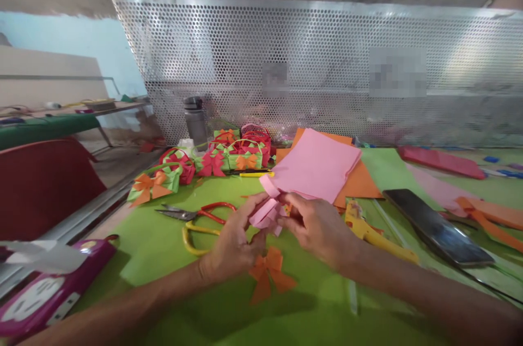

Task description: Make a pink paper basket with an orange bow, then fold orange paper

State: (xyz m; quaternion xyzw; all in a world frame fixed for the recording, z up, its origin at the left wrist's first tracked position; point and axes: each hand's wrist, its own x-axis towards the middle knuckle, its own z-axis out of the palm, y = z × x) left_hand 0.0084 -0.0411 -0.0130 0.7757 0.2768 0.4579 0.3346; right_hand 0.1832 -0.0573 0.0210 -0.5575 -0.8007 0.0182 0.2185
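Observation:
Between my two hands, above the green sheet, is a small folded pink paper piece with a curled strip rising from its top. My left hand pinches it from the left. From the right, the fingers of my right hand close on its edge; they partly hide it. Just below lies an orange paper bow. Scissors with red and yellow handles rest left of my left hand. A yellow glue gun lies beside my right forearm.
Small paper bags with bows and a grey bottle stand at the back. Pink paper sheets lie over orange ones. A phone is at right, a purple tissue box at left. A perforated metal panel closes off the back.

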